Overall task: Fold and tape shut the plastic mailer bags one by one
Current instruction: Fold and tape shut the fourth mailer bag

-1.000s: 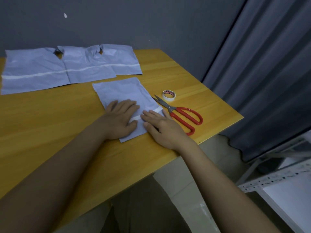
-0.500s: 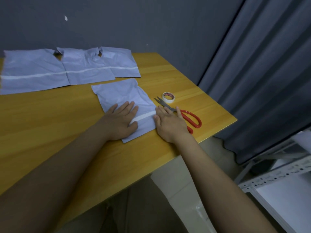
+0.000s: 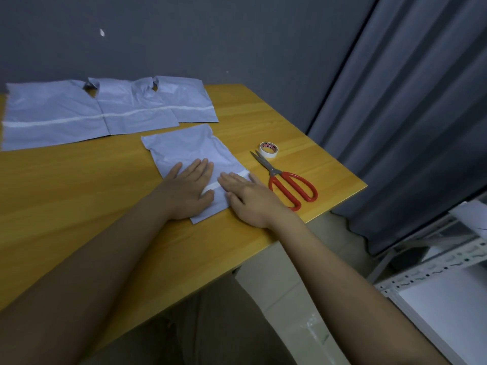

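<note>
Both your hands, left (image 3: 188, 191) and right (image 3: 247, 198), lie spread flat on the mailer (image 3: 192, 154), pinching nothing. Lift unevenly and its tape strip (image 3: 213, 186) may wrinkle; scissors (image 3: 287, 183) at 3 o'clock could snag.

Both bare forearms reached forward and inward from the lower corners of the view, converging toward the middle. The left hand (image 3: 188, 189) lay palm down with its fingers straight and close together, the thumb spread to the right. The right hand (image 3: 249, 197) lay flat just beside it, palm down, fingers extended and pointing up-left toward the left hand's fingertips, the two hands nearly touching.
</note>
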The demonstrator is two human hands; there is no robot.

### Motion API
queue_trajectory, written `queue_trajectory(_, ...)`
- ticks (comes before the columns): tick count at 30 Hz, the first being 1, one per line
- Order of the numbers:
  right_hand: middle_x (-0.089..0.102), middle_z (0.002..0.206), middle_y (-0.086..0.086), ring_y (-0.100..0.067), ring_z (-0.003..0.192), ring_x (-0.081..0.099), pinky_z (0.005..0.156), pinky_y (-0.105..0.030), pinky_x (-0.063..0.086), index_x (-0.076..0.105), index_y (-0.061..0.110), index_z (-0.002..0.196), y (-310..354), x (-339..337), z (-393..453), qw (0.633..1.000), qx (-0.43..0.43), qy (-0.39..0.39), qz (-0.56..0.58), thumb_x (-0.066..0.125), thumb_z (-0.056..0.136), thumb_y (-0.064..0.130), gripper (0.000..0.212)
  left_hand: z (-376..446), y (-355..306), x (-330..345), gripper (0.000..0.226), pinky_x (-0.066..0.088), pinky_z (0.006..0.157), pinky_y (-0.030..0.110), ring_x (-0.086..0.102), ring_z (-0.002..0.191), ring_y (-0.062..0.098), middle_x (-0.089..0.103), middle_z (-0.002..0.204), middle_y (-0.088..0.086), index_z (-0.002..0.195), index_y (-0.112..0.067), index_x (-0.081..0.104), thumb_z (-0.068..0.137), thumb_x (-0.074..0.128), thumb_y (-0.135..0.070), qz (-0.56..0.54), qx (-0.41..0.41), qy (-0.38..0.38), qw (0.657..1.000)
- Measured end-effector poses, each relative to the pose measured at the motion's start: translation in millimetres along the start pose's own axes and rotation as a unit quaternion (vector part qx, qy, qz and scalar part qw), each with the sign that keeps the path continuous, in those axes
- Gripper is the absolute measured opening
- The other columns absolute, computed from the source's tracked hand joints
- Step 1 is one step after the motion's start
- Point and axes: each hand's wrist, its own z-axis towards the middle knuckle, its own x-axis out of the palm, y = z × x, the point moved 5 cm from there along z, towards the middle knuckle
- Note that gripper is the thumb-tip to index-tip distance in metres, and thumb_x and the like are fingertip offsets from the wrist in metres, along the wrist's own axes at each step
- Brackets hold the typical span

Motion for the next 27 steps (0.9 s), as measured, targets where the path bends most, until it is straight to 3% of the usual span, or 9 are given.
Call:
queue_trajectory(3,0.021,0.157,0.009,-0.003,0.145,0.014,0.119,-0.037,-0.008,0.027,0.023,0.150,-10,-4,2,0.999,0.033,0.001,-0.019,0.024,0.103,0.026,0.047,-1,2,0,0.085,-0.005,0.117,0.038,-0.011,0.145,0.010,-0.014,0.159,-0.001,0.151,-0.019,-0.011,0.077,-0.004,-0.060,0.001,-0.007,-0.002,1.000)
queue_trajectory(8,0.018,0.159,0.008,-0.008,0.146,0.012,0.117,-0.040,-0.014,0.021,0.022,0.151,-25,-9,4,0.994,0.073,0.011,-0.080,0.019,0.103,0.030,0.049,-2,0,-3,0.082,-0.005,0.117,0.038,-0.011,0.145,0.011,-0.014,0.159,0.000,0.151,-0.019,-0.011,0.079,0.000,-0.057,0.000,-0.007,0.009,1.000)
queue_trajectory(14,0.016,0.159,0.004,-0.013,0.147,-0.001,0.115,-0.044,-0.015,0.016,0.015,0.152,-29,-8,7,0.980,0.134,-0.003,-0.146,0.014,0.103,0.035,0.053,-4,-2,-5,0.064,-0.007,0.117,0.038,-0.013,0.145,0.012,-0.017,0.158,0.000,0.151,-0.020,-0.013,0.099,0.014,-0.049,-0.002,-0.008,0.011,1.000)
queue_trajectory(17,0.017,0.159,0.003,-0.014,0.147,0.001,0.117,-0.041,-0.011,0.018,0.015,0.152,-26,-14,6,0.984,0.128,-0.028,-0.124,0.016,0.103,0.034,0.053,-5,0,-3,0.071,-0.012,0.116,0.042,-0.020,0.143,0.013,-0.022,0.157,0.000,0.149,-0.022,-0.016,0.092,0.002,-0.058,0.033,-0.002,-0.006,0.999)
queue_trajectory(19,0.017,0.159,0.000,-0.015,0.147,0.005,0.118,-0.037,-0.006,0.019,0.013,0.152,-18,-18,3,0.985,0.093,-0.081,-0.118,0.020,0.103,0.032,0.053,-8,4,-4,0.084,-0.015,0.114,0.043,-0.020,0.143,0.014,-0.021,0.157,0.001,0.150,-0.021,-0.014,0.078,-0.008,-0.065,0.032,-0.003,-0.061,0.998)
queue_trajectory(21,0.020,0.159,-0.002,-0.015,0.147,0.009,0.120,-0.036,-0.003,0.021,0.011,0.151,-9,-19,0,0.984,0.050,-0.113,-0.127,0.024,0.102,0.030,0.052,-14,3,-10,0.091,-0.007,0.114,0.047,0.004,0.146,0.022,0.003,0.159,0.008,0.152,-0.013,0.007,0.080,-0.001,-0.069,0.031,-0.005,-0.130,0.991)
queue_trajectory(23,0.022,0.158,-0.003,-0.016,0.147,0.011,0.120,-0.034,-0.002,0.022,0.010,0.150,-4,-22,-2,0.985,0.024,-0.124,-0.121,0.028,0.101,0.025,0.052,-20,0,-16,0.089,0.014,0.110,0.052,0.040,0.131,0.032,0.041,0.144,0.017,0.142,-0.004,0.039,0.088,0.010,-0.069,0.023,-0.011,-0.168,0.985)
queue_trajectory(25,0.024,0.157,-0.003,-0.015,0.146,0.014,0.119,-0.030,0.001,0.025,0.011,0.149,0,-24,-3,0.990,-0.006,-0.121,-0.072,0.033,0.099,0.019,0.052,-28,2,-24,0.085,0.028,0.102,0.048,0.049,0.117,0.033,0.051,0.129,0.015,0.129,-0.006,0.051,0.087,0.015,-0.070,-0.016,-0.032,-0.181,0.983)
queue_trajectory(27,0.028,0.155,-0.001,-0.012,0.145,0.019,0.119,-0.026,0.008,0.030,0.014,0.148,7,-22,-5,0.993,-0.034,-0.109,0.016,0.036,0.099,0.015,0.050,-39,8,-33,0.082,0.025,0.100,0.039,0.042,0.120,0.027,0.046,0.129,0.007,0.128,-0.014,0.048,0.079,0.015,-0.070,-0.060,-0.052,-0.192,0.978)
